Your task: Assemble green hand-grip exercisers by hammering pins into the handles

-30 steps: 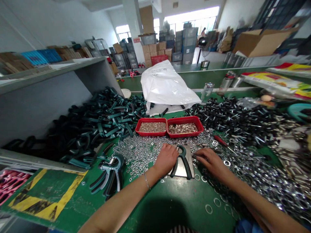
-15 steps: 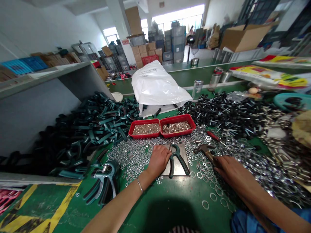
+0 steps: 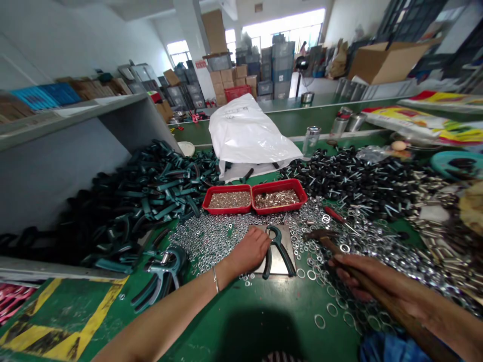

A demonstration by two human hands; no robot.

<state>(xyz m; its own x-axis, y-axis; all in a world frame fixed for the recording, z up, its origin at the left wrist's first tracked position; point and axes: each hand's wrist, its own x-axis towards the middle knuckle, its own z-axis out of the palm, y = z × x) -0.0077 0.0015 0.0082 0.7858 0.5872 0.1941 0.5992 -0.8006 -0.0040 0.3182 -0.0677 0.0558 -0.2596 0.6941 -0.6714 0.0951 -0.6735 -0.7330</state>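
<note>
left hand [image 3: 253, 250]: grasping clamp [image 3: 278, 241] on plate [image 3: 277, 266] | right hand [image 3: 360, 275]: grasping hammer [image 3: 381, 294], head [image 3: 320, 235] near plate | tape [image 3: 102, 307]: surface's [image 3: 211, 322] left edge

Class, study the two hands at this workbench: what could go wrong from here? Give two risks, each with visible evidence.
Struck fingers: the left hand is at the spring clamp on the metal plate, while the right hand holds a hammer; a stray swing might hit them.

Scattered parts: loose metal rings lie near the hammer, which might knock them about.
</note>
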